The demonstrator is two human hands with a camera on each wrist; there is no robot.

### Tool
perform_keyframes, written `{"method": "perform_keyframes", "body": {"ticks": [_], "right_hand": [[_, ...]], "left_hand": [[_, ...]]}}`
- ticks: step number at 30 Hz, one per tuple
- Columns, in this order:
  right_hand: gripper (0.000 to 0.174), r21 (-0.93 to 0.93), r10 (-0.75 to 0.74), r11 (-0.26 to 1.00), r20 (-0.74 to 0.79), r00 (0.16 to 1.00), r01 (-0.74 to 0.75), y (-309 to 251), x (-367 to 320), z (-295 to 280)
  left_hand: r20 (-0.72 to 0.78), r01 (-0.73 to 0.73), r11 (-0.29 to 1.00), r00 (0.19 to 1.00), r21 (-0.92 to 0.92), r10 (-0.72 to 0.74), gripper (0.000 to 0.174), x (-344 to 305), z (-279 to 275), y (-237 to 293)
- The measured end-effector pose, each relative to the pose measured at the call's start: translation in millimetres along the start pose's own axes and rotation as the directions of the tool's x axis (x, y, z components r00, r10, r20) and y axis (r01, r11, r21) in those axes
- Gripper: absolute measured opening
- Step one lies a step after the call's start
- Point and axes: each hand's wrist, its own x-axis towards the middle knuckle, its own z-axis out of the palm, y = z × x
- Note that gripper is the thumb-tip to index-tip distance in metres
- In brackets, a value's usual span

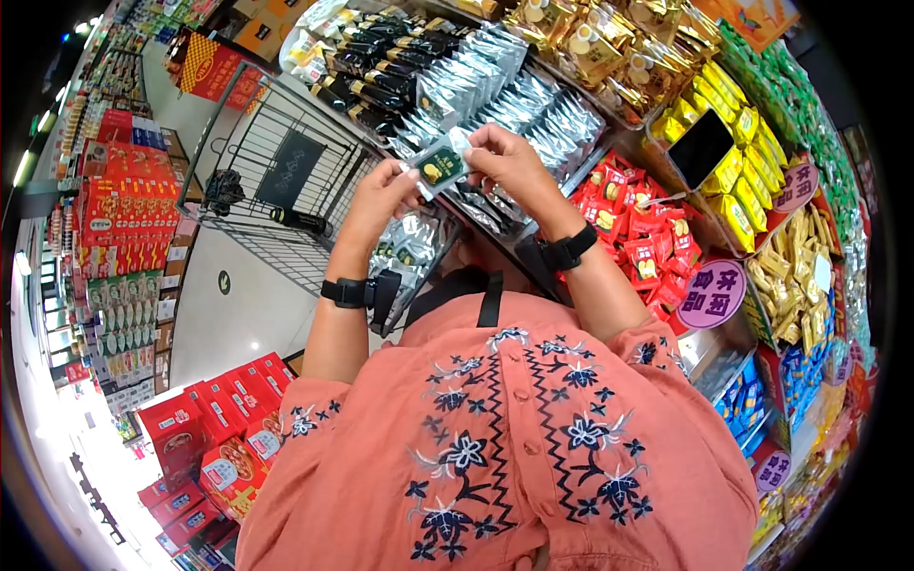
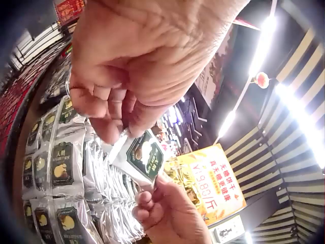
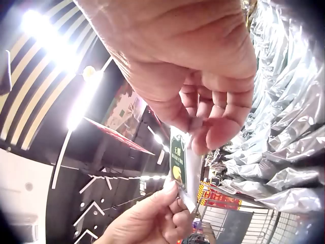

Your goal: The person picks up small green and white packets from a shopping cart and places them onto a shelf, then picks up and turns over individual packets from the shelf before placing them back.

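Between both hands is a small silver snack packet [image 1: 440,167] with a dark green label and a yellow picture. My left hand [image 1: 379,202] pinches one end of it between thumb and fingers. The opposite end is pinched by my right hand [image 1: 514,169]. In the left wrist view the label of the packet [image 2: 144,155] faces the camera, with the left hand [image 2: 147,66] above and the right hand [image 2: 175,216] below. The right wrist view shows the packet [image 3: 184,162] at a slant. Rows of like silver packets [image 1: 476,71] fill the bin just beyond the hands.
A wire shopping cart [image 1: 314,162] stands at the front left. Red packets [image 1: 647,233] and yellow packets [image 1: 747,181] lie in bins to the right, near a dark screen [image 1: 702,149]. Red boxes [image 1: 224,414] are stacked at the lower left. A yellow price sign [image 2: 205,183] stands behind the bin.
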Motion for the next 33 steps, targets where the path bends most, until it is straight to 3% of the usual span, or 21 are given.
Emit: {"method": "perform_keyframes", "body": {"ticks": [4,8,12,17,33], "right_hand": [[0.017,-0.125,-0.005,0.992,0.017,1.0,0.008,8,8,5],[0.019,-0.194,-0.064,0.98,-0.067,0.996,0.05,10,21,10],[0.019,-0.267,-0.171,0.956,-0.184,0.968,0.118,15,42,15],[0.018,-0.53,-0.337,0.833,-0.252,0.907,0.162,23,57,17],[0.019,-0.828,-0.459,0.556,-0.233,0.857,0.073,35,73,24]], "left_hand": [[-0.116,-0.006,1.0,0.993,-0.025,0.003,0.016,21,-11,-6],[-0.157,-0.159,0.972,0.97,0.174,0.187,0.014,54,-18,-2],[-0.133,-0.178,0.943,0.966,0.282,0.222,0.014,83,-18,18],[-0.12,-0.227,0.899,0.95,0.374,0.29,0.012,122,-21,15],[-0.15,-0.336,0.724,0.844,0.602,0.516,0.012,171,-20,-22]]}}
